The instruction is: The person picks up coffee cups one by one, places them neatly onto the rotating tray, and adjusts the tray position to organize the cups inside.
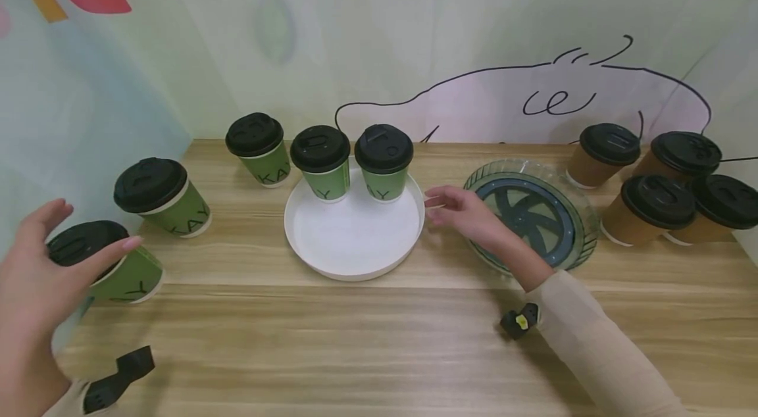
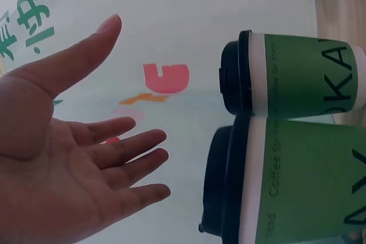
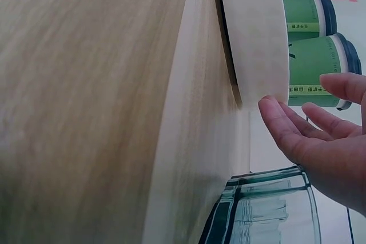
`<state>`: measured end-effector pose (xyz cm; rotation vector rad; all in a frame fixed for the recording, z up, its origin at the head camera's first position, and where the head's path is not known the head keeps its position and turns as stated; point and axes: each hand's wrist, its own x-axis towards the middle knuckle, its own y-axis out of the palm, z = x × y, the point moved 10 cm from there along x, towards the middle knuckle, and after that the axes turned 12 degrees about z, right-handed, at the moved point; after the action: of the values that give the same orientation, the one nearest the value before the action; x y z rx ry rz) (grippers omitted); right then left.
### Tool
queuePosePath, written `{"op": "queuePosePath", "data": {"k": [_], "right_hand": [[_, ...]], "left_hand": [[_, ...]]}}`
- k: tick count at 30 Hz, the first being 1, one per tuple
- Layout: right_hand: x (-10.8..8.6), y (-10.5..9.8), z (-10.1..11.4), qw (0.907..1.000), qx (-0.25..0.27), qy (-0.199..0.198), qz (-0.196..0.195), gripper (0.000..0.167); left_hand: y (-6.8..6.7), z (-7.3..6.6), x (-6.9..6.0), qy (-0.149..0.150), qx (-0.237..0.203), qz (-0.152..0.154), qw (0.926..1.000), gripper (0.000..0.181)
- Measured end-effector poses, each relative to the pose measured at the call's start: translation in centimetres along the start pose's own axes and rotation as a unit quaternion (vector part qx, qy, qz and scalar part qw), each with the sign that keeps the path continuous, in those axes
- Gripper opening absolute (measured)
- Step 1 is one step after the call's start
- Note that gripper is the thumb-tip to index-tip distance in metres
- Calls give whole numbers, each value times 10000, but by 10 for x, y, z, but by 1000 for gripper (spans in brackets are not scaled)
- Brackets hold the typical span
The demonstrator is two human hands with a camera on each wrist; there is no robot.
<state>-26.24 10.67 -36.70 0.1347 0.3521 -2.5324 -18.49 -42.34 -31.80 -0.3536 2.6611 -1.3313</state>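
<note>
In the head view a white round tray point(image 1: 355, 239) bears two green cups with black lids, one point(image 1: 322, 164) beside the other point(image 1: 385, 164), near its back edge. My right hand point(image 1: 468, 213) is at the tray's right rim, fingers loosely bent and holding nothing; in the right wrist view a fingertip of this hand point(image 3: 320, 124) is at the tray's side wall point(image 3: 254, 38). My left hand point(image 1: 47, 272) is spread beside the nearest green cup point(image 1: 133, 275) at the left. The left wrist view shows that hand point(image 2: 80, 147) empty, apart from the cup's lid point(image 2: 220, 181).
Two more green cups stand at the left, one point(image 1: 189, 210) behind the nearest and one point(image 1: 269, 164) left of the tray. A clear ribbed glass dish point(image 1: 583, 220) is right of the tray. Several brown cups point(image 1: 633, 220) with black lids stand at the far right.
</note>
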Motion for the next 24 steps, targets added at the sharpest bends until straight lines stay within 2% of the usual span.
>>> {"op": "queuePosePath", "data": {"k": [4, 6, 8, 11, 15, 18, 24], "right_hand": [[0, 0, 0, 10000, 33, 19, -7, 41], [0, 0, 0, 10000, 45, 23, -2, 41], [0, 0, 0, 10000, 38, 27, -1, 41], [0, 0, 0, 10000, -7, 35, 2, 41], [0, 0, -1, 10000, -45, 73, -2, 41], [0, 0, -2, 9999, -46, 96, -4, 41], [1, 0, -3, 10000, -65, 71, -12, 41]], "left_hand": [[-4, 64, 25, -34, -156, -384, 9991, 104], [-6, 87, 33, -25, -229, -550, 9982, 106], [-8, 103, 38, -98, -300, -659, 9973, 107], [-12, 111, 37, -227, -319, -776, 9962, 106], [-18, 108, 29, -454, -309, -884, 9946, 104], [-19, 106, 25, -577, -369, -830, 9942, 103], [-12, 105, 24, -408, -429, -627, 9963, 103]]}}
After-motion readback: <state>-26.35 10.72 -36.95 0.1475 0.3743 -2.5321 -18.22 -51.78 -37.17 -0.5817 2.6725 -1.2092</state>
